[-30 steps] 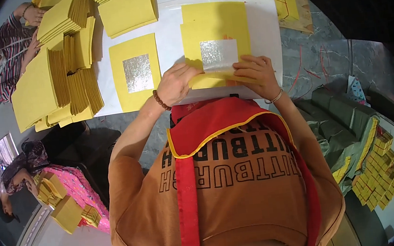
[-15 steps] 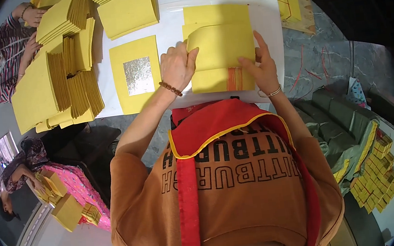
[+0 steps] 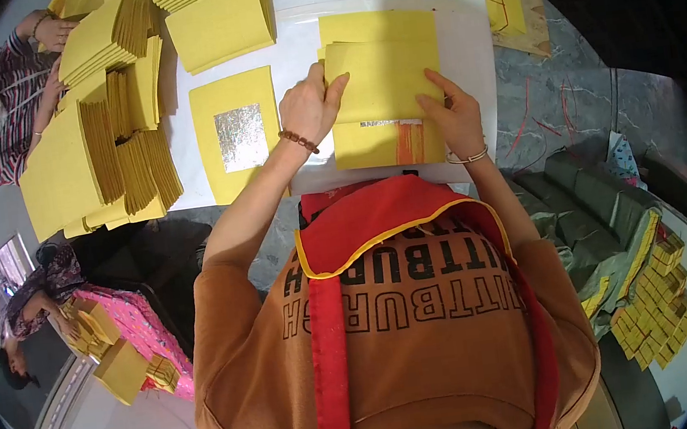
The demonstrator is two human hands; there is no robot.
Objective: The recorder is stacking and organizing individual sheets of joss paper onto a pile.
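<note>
On the white table in front of me lies a stack of yellow paper sheets point(image 3: 391, 148), one with red printed marks near its lower edge. A folded yellow paper sheet point(image 3: 383, 79) lies over it, and a thin silver strip shows below the fold. My left hand point(image 3: 312, 104) pinches this sheet's left edge, thumb on top. At its right edge my right hand point(image 3: 457, 117) has the thumb on the paper and the fingers curled at the side. Left of my left hand rests a yellow sheet with a silver foil square point(image 3: 241, 138).
Stacks of folded yellow paper point(image 3: 90, 150) fill the table's left end, where another person's hands point(image 3: 52, 36) are. Another folded stack point(image 3: 219, 25) stands at the back. Bundled yellow paper point(image 3: 654, 302) is piled by a dark green sofa point(image 3: 594, 186). Another person works at the lower left.
The folded sheet's bowed upper part has flattened, and the silver strip has come into view below it. My right hand's fingers have bent in closer to the edge.
</note>
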